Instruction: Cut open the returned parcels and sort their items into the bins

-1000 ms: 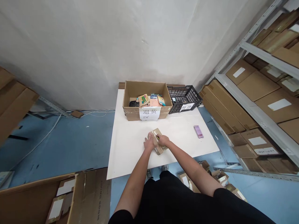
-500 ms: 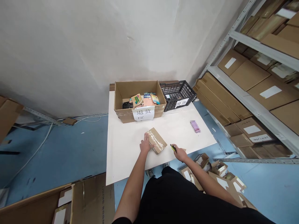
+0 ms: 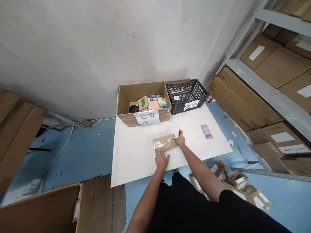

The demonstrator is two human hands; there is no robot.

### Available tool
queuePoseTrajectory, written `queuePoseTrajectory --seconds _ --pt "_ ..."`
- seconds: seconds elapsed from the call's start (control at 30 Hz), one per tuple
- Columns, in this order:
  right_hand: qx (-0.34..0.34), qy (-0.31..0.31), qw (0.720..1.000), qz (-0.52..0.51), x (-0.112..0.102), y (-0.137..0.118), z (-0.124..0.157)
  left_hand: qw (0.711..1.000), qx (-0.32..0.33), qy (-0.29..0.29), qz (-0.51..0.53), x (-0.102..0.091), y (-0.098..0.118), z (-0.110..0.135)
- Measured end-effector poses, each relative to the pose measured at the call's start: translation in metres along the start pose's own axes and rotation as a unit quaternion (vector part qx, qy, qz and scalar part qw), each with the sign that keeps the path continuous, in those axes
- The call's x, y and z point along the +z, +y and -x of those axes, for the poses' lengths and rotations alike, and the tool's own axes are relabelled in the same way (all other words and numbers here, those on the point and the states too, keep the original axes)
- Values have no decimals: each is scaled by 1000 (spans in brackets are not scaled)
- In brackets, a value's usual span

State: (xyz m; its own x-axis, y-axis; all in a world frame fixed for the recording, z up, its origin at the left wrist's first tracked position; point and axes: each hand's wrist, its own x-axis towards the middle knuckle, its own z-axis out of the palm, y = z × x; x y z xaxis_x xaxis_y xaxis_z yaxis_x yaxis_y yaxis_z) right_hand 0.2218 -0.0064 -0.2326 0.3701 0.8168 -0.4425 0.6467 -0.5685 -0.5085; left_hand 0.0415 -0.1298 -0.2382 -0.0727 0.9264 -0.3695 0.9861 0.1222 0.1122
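A small flat cardboard box (image 3: 164, 141) with shiny clear tape lies on the white table (image 3: 131, 158), its long side running roughly left to right. My left hand (image 3: 161, 159) rests with its fingertips at the box's near left edge, fingers and thumb apart. At the box's right end is my right hand (image 3: 179, 140), closed around a yellow and black box cutter (image 3: 179, 132) that points up and away from me. Its fingers touch the box's right end too. The cutter's blade is too small to make out.
Behind stands a large open carton (image 3: 126, 120) with small packets inside and a handwritten paper sign. A black plastic crate (image 3: 176, 108) adjoins it. A blurred purple item (image 3: 207, 131) lies on the right. Shelves of cartons (image 3: 262, 94) rise at right; opened boxes (image 3: 236, 181) crowd the floor.
The box has turned from slanting to nearly crosswise. My left hand has shifted from its left side to the near edge. My right hand has moved up and left to the box with the cutter.
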Motion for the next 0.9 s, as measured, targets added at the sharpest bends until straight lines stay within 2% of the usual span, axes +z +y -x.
queuePoseTrajectory --seconds 0.07,0.13,0.27,0.4,0.57,0.73,0.9 --pt "-39 -20 999 -7 -11 5 -14 1000 12 6 -15 -1 7 8" --pt "-76 -40 995 -41 -18 15 -19 999 25 13 -21 -9 12 3" --pt "-98 -115 975 -161 -22 48 -15 997 74 4 -5 -30 17 -34" --pt "-95 -207 949 -220 -30 70 -17 996 74 -49 -16 -27 16 -65" --pt "-90 -251 949 -167 -42 67 -38 995 82 -59 -25 -12 8 -70" --pt "-110 -293 942 -119 -41 53 -53 995 77 -61 -29 -13 5 -68" --pt "-117 -309 939 -97 -39 48 -55 994 78 -64 -32 -13 4 -69"
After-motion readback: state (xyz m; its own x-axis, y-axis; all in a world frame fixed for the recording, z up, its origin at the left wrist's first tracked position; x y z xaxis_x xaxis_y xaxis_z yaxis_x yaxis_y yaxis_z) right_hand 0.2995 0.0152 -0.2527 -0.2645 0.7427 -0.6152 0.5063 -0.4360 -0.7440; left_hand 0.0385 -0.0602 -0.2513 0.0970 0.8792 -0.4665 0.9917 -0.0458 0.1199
